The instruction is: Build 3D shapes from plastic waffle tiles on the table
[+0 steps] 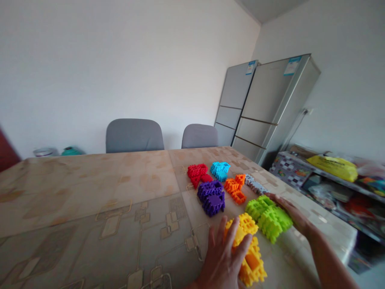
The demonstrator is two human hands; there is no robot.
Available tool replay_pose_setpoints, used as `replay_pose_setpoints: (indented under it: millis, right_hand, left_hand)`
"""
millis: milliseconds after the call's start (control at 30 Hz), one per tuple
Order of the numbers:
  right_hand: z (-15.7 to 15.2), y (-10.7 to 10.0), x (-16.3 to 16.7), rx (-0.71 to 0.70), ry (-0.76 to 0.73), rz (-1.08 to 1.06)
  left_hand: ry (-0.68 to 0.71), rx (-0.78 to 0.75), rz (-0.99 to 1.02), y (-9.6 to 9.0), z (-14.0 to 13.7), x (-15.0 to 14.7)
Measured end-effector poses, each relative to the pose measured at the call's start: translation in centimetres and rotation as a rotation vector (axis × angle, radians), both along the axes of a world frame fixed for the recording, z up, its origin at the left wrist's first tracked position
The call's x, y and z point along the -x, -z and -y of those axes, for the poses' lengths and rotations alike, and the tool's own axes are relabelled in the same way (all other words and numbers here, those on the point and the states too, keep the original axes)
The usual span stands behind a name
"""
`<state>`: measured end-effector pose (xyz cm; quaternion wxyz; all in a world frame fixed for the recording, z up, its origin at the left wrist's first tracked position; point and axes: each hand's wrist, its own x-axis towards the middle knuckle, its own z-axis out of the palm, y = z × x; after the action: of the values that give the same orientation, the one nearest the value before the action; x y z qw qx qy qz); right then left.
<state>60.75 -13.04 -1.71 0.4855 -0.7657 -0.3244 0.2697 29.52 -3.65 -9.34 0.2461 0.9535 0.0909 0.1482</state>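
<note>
My left hand (224, 253) rests with spread fingers on the left side of the yellow interlocking blocks (254, 261). At the far side of the lime green blocks (272, 216), my right hand (290, 210) lies with its fingers stretched along their right edge. Purple blocks (212, 198) sit just beyond the yellow ones. Behind these are red blocks (197, 173), light blue blocks (220, 170) and orange blocks (235, 188). Grey blocks (255, 184) lie in a row near my right fingertips. Each colour forms its own cluster on the table.
A patterned cloth covers the table (90, 200). Two grey chairs (134, 135) stand at its far side. Silver refrigerators (264, 104) are in the back right corner. A shelf (313, 168) with a yellow bag (333, 167) stands to the right of the table.
</note>
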Motion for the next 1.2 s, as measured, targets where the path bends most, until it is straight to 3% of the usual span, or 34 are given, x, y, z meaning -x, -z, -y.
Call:
replay_pose_setpoints:
  millis: [300, 567, 700, 867, 1200]
  right_hand:
    - [-1.3, -0.4, 5.5, -0.023, -0.021, 0.006]
    - [-3.2, 0.4, 10.0, -0.055, -0.051, 0.138]
    - [-4.9, 1.7, 12.7, -0.051, -0.051, 0.083]
    - [-8.0, 3.5, 16.8, -0.093, -0.065, 0.194]
    - [-17.2, 5.7, 28.8, -0.268, -0.31, 0.367]
  left_hand:
    - [-0.039, 0.126, -0.062, -2.5, -0.1, 0.5]
    - [-0.114, 0.128, 0.019, -2.3, -1.5, 4.2]
    - [-0.181, 0.062, 0.031, -1.8, -2.7, 7.3]
    - [-0.262, -0.005, 0.118, -1.8, -5.1, 12.2]
    - [-0.567, -0.12, 0.266, -1.1, -10.3, 26.0]
